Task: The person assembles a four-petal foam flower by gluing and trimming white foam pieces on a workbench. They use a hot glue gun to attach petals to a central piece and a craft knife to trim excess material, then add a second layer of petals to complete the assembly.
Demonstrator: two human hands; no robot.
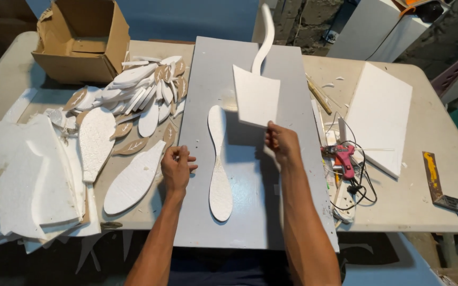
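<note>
The right hand (283, 144) is pinched shut on the lower corner of a white foam offcut (256, 95), a flat sheet with a long curved tail rising away from the fingers; it hangs lifted off the grey board (250, 212), above and beyond that hand; the left hand (177, 168) is loosely curled with fingertips together near the board's left edge, and I cannot tell whether it grips anything; between the two hands lies a white foam cutout (219, 169), long, waisted and rounded at both ends, flat on the board; judging by its look, this foam is very light and fairly stiff but brittle, so the thin tail of the offcut would likely snap if bent or swung, and it seems best held by the broad square part, as the right hand does; the cutout's narrow waist looks its weakest point, so lifting it by the wider ends, or supporting it from beneath, would be safer; left of the left hand sit foam leaves (144, 92) and larger foam scraps (27, 180); right of the right hand, on the surface (414, 201), lies a pink glue gun (344, 158)
</note>
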